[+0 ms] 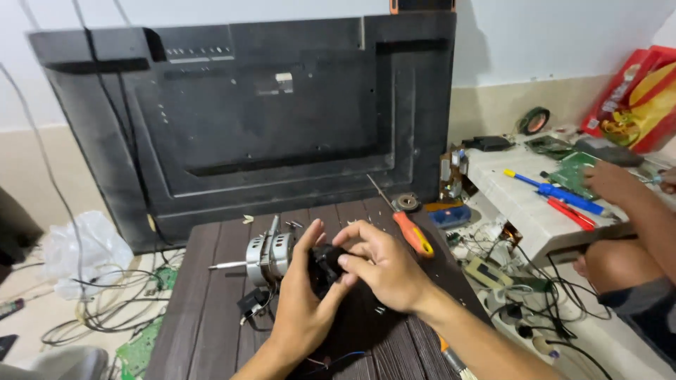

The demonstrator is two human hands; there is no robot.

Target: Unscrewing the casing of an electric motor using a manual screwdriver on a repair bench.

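Observation:
My left hand cups a small black part from below, over a dark slatted table. Fingers of my right hand pinch the same black part from the right. Just left of my hands lies a silver electric motor with a thin shaft sticking out to the left. An orange-handled screwdriver rests on the table beyond my right hand. Thin wires trail from under my left wrist.
A large black TV back panel leans against the wall behind the table. Cables and a green circuit board litter the floor at left. Another person's hand works at a low white bench with blue and red screwdrivers at right.

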